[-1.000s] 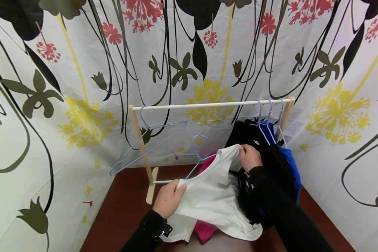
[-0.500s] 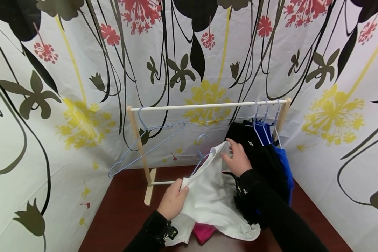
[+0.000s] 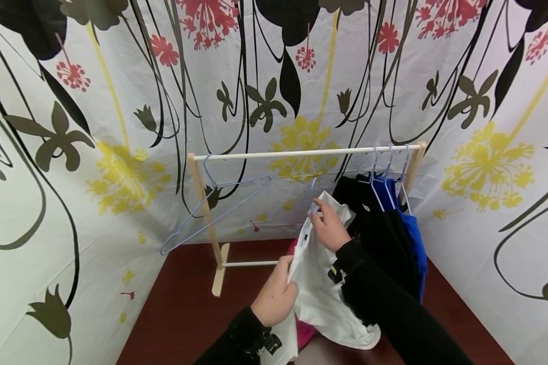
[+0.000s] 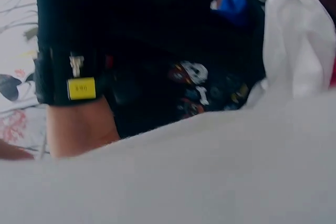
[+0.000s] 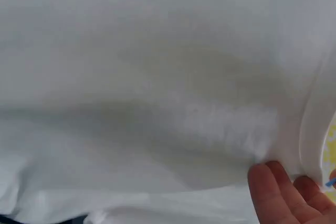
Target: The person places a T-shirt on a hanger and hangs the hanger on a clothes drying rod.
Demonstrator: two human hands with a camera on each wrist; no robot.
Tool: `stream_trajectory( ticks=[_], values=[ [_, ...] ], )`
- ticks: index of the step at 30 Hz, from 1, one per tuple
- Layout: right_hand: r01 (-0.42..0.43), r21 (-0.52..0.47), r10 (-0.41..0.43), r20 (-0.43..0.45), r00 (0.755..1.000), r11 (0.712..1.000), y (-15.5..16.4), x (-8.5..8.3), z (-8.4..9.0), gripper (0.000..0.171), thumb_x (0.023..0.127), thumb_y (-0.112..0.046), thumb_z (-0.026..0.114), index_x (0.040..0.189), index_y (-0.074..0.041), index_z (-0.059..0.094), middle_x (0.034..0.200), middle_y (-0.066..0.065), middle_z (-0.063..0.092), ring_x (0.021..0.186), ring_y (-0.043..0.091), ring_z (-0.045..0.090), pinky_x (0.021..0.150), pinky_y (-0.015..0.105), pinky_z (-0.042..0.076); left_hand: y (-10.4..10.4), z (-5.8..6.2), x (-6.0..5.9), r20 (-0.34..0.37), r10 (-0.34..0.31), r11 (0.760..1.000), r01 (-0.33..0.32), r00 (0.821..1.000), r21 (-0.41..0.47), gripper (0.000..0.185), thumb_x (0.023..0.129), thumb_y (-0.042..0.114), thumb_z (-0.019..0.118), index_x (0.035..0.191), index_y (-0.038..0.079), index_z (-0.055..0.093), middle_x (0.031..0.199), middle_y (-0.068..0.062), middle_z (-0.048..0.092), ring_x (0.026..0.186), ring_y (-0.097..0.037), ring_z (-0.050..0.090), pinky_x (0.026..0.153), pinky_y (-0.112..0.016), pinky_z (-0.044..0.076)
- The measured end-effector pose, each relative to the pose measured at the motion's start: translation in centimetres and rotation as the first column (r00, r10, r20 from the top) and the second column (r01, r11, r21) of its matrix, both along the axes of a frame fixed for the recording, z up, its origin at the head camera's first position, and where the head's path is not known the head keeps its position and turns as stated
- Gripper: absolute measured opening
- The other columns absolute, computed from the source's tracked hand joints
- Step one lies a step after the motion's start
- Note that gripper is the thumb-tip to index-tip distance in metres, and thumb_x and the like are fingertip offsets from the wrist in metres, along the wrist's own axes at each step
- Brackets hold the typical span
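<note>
A white T-shirt (image 3: 317, 284) hangs from my two hands over the table, with its neckline facing left. My left hand (image 3: 276, 294) grips the near end of the neckline between thumb and fingers. Farther up, my right hand (image 3: 331, 228) pinches a light blue clothes hanger (image 3: 313, 185) at the collar; its hook sticks out above the cloth. The rest of that hanger is hidden by the shirt. In the right wrist view my right fingers (image 5: 283, 198) lie against the white cloth (image 5: 157, 77). White cloth fills the lower left wrist view and hides my left hand there.
A wooden clothes rack (image 3: 301, 152) stands behind. One bare blue hanger (image 3: 214, 218) hangs at its left end. Black clothes (image 3: 379, 238) and a blue garment (image 3: 417, 243) hang at its right. A pink garment (image 3: 305, 332) lies beneath the shirt on the dark red table (image 3: 178, 304).
My right hand has let go of the shirt's far shoulder and moved left to the hanger at the collar. My left hand has moved right with the cloth, and the hanger hook stands higher.
</note>
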State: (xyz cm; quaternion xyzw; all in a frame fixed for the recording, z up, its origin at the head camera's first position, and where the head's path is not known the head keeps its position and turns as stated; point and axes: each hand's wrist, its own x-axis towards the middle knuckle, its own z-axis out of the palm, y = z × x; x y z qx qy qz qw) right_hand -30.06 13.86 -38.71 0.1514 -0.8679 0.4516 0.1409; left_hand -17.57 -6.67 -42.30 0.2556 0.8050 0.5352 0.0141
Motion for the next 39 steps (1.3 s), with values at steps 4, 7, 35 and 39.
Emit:
stream_trajectory(
  ticks=[4, 7, 35, 39],
  values=[
    [-0.035, -0.064, 0.033, -0.036, 0.999, 0.997, 0.3, -0.1, 1.5, 0.049, 0.11, -0.019, 0.037, 0.155, 0.0, 0.031, 0.141, 0.027, 0.047, 0.098, 0.034, 0.063, 0.086, 0.044, 0.048, 0.5, 0.8, 0.6, -0.045, -0.045, 0.999, 0.044, 0.998, -0.029, 0.072, 0.087, -0.005, 0.041, 0.156, 0.012, 0.029, 0.148, -0.007, 0.043, 0.126, -0.023, 0.049, 0.108, -0.044, 0.037],
    [-0.092, -0.101, 0.09, -0.022, 0.996, 0.991, 0.4, -0.1, 2.8, 0.053, 0.111, -0.023, 0.037, 0.159, -0.003, 0.024, 0.152, 0.026, 0.039, 0.115, 0.034, 0.059, 0.092, 0.044, 0.051, 0.9, 1.6, 0.8, -0.072, -0.061, 0.998, 0.059, 0.996, -0.029, 0.08, 0.085, -0.004, 0.041, 0.16, 0.015, 0.024, 0.153, -0.001, 0.038, 0.129, -0.019, 0.046, 0.109, -0.042, 0.036],
    [-0.014, -0.2, 0.044, 0.145, 0.988, 0.98, 7.3, -4.3, 6.0, 0.062, 0.111, -0.042, 0.03, 0.163, -0.014, 0.011, 0.167, 0.018, 0.013, 0.144, 0.045, 0.03, 0.115, 0.052, 0.029, 10.1, 6.4, -4.4, -0.101, -0.19, 0.981, 0.192, 0.977, 0.003, 0.07, 0.104, 0.019, 0.047, 0.163, 0.02, 0.009, 0.163, 0.001, 0.026, 0.138, -0.005, 0.034, 0.11, -0.032, 0.033],
    [0.008, -0.167, 0.014, 0.131, 0.991, 0.986, 8.1, -4.9, 5.0, 0.065, 0.11, -0.046, 0.031, 0.164, -0.017, 0.011, 0.167, 0.018, 0.013, 0.146, 0.041, 0.028, 0.116, 0.049, 0.027, 10.8, 6.4, -5.3, -0.066, -0.178, 0.984, 0.178, 0.982, -0.003, 0.069, 0.105, 0.021, 0.046, 0.163, 0.021, 0.01, 0.16, 0.002, 0.031, 0.133, -0.007, 0.039, 0.106, -0.03, 0.035]
  ],
)
